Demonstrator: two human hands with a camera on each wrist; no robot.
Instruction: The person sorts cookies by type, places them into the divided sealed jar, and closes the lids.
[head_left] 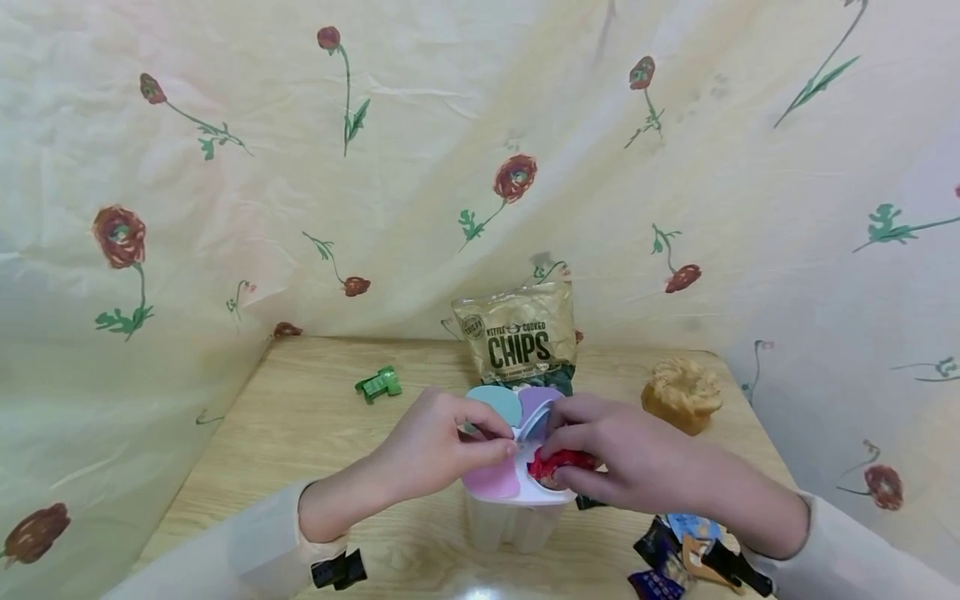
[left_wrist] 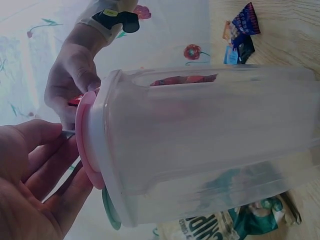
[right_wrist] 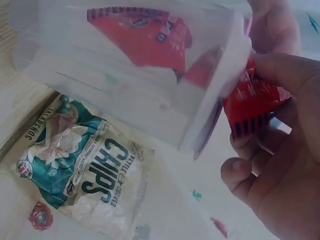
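Note:
A clear plastic storage container (head_left: 516, 525) with a white top and coloured flip lids stands upright at the middle of the table. With finger and thumb, my left hand (head_left: 438, 446) pinches a raised grey-blue lid (head_left: 534, 421). My right hand (head_left: 630, 454) holds a red snack packet (right_wrist: 252, 102) at the uncovered opening, where part of it dips into the top. Inside the same container a red packet (right_wrist: 145, 40) shows through the clear wall. The pink lid (head_left: 491, 477), teal lid (head_left: 497, 403) and purple lid (head_left: 542, 399) lie flat.
Behind the container a chips bag (head_left: 517, 333) leans upright. Small green packets (head_left: 378, 384) lie back left, and a round bread-like cake (head_left: 682, 393) sits at the right. Several small packets (head_left: 667, 554) are heaped front right, under my right forearm. A flowered cloth (head_left: 420, 167) hangs behind the table.

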